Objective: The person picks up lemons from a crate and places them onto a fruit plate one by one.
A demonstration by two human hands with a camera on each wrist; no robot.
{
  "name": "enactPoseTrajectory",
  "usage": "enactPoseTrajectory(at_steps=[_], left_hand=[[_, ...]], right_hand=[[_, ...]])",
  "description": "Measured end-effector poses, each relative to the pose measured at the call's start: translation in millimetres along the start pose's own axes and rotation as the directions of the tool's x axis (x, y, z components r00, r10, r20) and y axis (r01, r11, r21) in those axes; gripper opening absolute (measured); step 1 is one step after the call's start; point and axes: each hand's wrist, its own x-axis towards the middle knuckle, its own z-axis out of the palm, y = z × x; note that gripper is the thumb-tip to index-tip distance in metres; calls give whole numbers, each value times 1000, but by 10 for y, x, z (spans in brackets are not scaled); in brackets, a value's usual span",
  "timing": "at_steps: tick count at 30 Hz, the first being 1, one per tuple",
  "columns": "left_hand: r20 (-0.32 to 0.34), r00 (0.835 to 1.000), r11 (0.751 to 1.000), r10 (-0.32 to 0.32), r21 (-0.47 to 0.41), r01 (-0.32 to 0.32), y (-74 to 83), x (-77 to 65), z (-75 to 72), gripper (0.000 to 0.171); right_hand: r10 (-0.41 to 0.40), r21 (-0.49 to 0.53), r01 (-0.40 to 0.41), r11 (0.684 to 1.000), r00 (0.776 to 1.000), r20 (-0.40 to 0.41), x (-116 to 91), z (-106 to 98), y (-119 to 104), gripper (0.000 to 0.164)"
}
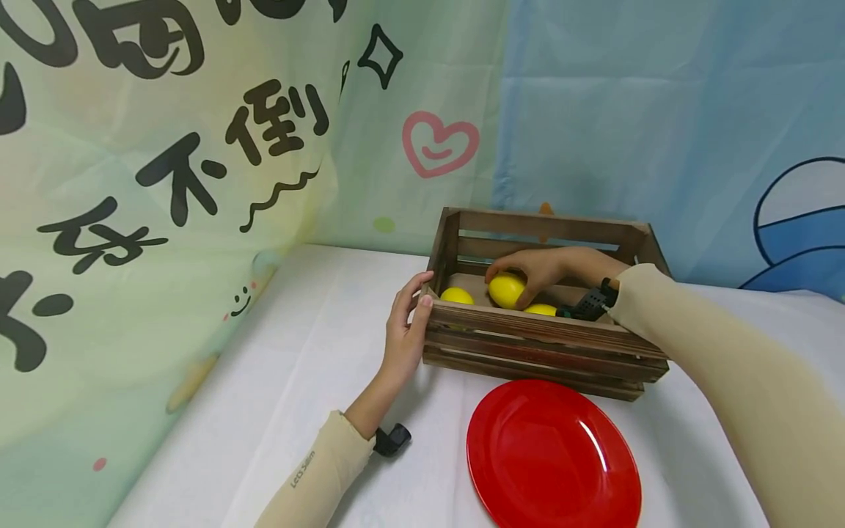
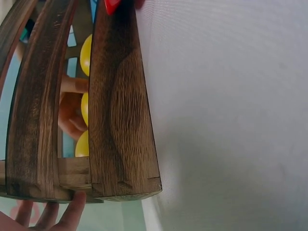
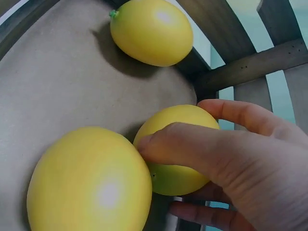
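Note:
A slatted brown wooden crate [image 1: 544,328] stands on the white tabletop with three yellow lemons inside. My right hand [image 1: 544,268] reaches down into it and grips the middle lemon [image 1: 506,290], the thumb across one side and fingers round the other in the right wrist view. One lemon [image 1: 457,295] lies at the crate's left end, and another lemon [image 1: 541,309] is partly hidden by the front slats near my right wrist. With my left hand [image 1: 405,334] I hold the crate's left end, the thumb at the front corner.
A round red plate [image 1: 554,455] lies in front of the crate, close to its lower slats. Behind the crate hangs a printed blue and green cloth [image 1: 594,110], which runs along the left side as well. White cloth [image 1: 317,330] covers the table.

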Motion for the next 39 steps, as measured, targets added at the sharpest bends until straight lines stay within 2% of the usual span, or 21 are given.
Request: enactPoseTrajectory(at_steps=[10,17,24,33,39], left_hand=[[-2,1000,1000,-2,-17,2,-12,18,3,39],[-18,1000,999,16,-42,-16,-18,33,30,38],[-3,1000,1000,-4,-10,4,0,53,-14,39],[19,999,1000,-28,-11,28,11,32,3,39],[33,999,999,-32,6,32,23,30,-19,40]], right_hand=[[-33,67,35,997,999,-31,-6,-57,2,66],[-101,104,106,989,993,-56,-17,-140,-33,66],[-144,116,156,981,984,-108,4,-216,-137,65],[-87,74,97,993,988,-126,-56,-248,-317,65],[-92,136,117,984,979,-181,-181,-314,-439,66]])
